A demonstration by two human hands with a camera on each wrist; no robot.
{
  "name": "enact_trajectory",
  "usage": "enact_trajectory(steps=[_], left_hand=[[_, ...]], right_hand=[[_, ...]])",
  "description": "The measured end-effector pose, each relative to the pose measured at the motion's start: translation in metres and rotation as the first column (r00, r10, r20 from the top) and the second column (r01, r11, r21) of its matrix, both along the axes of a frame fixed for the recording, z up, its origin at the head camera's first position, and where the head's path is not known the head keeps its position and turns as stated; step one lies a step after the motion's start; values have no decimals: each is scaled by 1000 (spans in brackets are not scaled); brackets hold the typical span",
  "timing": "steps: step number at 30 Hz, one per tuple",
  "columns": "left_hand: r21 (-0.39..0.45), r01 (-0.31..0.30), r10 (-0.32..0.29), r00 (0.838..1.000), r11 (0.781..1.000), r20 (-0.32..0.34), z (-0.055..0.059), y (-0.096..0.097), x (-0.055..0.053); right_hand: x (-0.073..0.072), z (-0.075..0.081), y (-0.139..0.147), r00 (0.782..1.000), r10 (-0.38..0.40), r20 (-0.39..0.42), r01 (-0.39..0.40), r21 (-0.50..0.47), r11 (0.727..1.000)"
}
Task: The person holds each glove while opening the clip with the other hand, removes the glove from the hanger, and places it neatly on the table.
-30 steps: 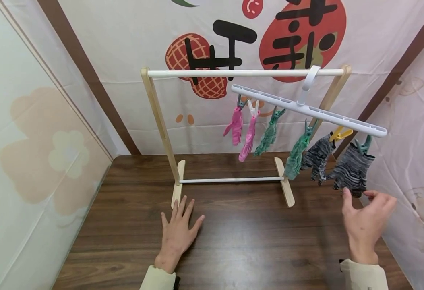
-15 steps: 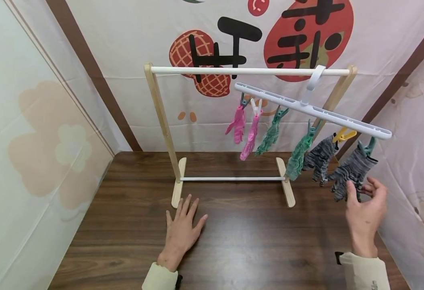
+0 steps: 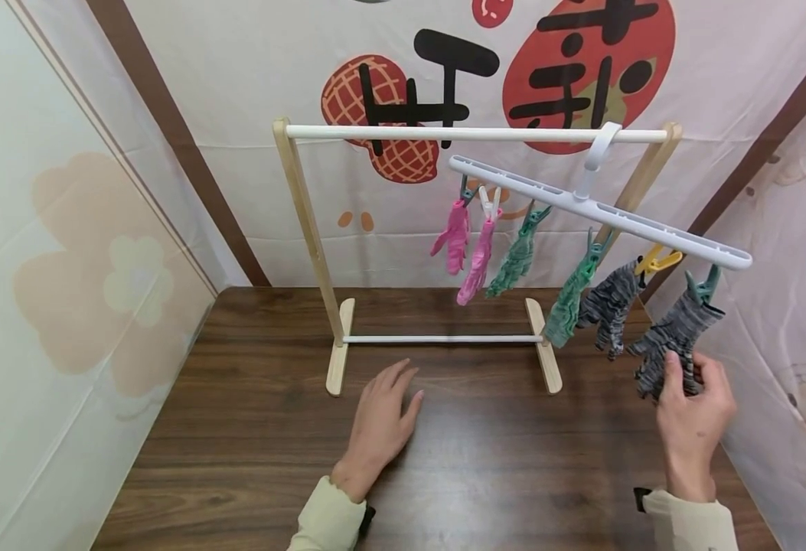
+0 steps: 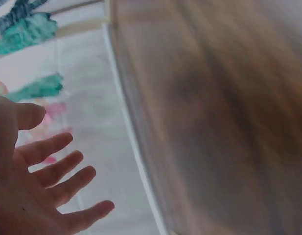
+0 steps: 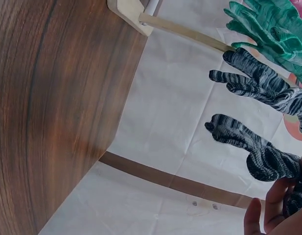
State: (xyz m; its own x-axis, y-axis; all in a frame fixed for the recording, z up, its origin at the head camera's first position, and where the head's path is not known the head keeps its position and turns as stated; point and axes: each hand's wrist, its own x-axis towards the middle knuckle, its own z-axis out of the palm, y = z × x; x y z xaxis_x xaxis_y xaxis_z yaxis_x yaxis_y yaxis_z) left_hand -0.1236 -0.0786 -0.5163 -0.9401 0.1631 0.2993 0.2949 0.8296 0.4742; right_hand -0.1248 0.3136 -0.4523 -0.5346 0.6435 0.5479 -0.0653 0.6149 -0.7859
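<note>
My right hand (image 3: 697, 421) pinches the lower part of a grey-black striped knit glove (image 3: 685, 325) between thumb and fingers. A green clothespin (image 3: 706, 287) holds that glove by its cuff at the right end of a pale grey hanger (image 3: 527, 186). In the right wrist view the fingers of the glove (image 5: 236, 133) stick out beyond my hand. My left hand (image 3: 378, 428) is low over the brown wooden table (image 3: 485, 474), fingers relaxed and holding nothing. The left wrist view shows my left hand (image 4: 48, 188) with its fingers spread.
The hanger hooks over the top rail (image 3: 444, 134) of a wooden rack and slants toward me at right. A second grey glove (image 3: 609, 298) on a yellow clothespin (image 3: 660, 262), green gloves (image 3: 568, 306) and pink gloves (image 3: 478, 264) hang along it. A printed curtain (image 3: 237, 92) stands behind.
My right hand has gone from the glove's fingertips to gripping its lower part, and pulls it slightly down and toward me. The left hand has shifted right, off the table beside the rack's left foot.
</note>
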Motion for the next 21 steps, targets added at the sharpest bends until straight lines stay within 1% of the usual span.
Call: enact_trajectory(steps=[2,6,9,15,18,21], left_hand=[[13,28,-27,1000,1000,-12,8,10,-3],[37,86,-86,996,996,-10,24,27,-6],[61,131,-130,991,990,-11,33,40,-9],[79,179,-179,984,981,-7,50,61,-15],[89,207,-206,978,974,-23,58,72,-17],[104,244,-240,970,964,-49,68,82,-17]], right_hand=[[2,0,-2,1000,8,-1,-8,5,1000],[6,0,-5,1000,29,-7,-28,30,999],[9,-3,-3,999,46,-9,-45,49,998],[12,-5,-2,999,53,-10,-52,52,997],[13,-6,-2,998,60,-20,-58,54,997],[15,-8,-3,997,65,-30,-64,47,997]])
